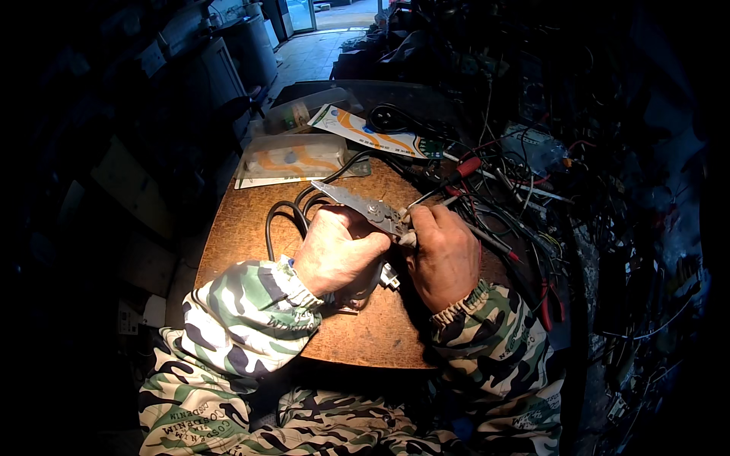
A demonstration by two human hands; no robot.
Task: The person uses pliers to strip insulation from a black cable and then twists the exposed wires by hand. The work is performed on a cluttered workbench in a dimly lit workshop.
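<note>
Silver flat-jawed pliers (pixel 357 202), looking like a wire stripper, lie slantwise over the tabletop with their nose to the upper left. My right hand (pixel 449 254) is closed around their right end, thumb and forefinger pinched by a small pale piece (pixel 408 239). Just left of it, my left hand (pixel 341 254) is curled closed under the jaws, its thumb against the tool's lower edge; what its fingers hold is hidden. A black cable (pixel 271 228) loops behind the left hand. Between the hands, a plug-like piece with whitish metal (pixel 390 277) shows below the thumb.
The wooden table (pixel 251 205) carries a clear plastic package (pixel 293 158), a white-and-orange card (pixel 365 131) and a coiled black cord (pixel 389 118). Rightward lie a red-handled tool (pixel 464 169), tangled wires (pixel 525 205) and red-handled pliers (pixel 549 304).
</note>
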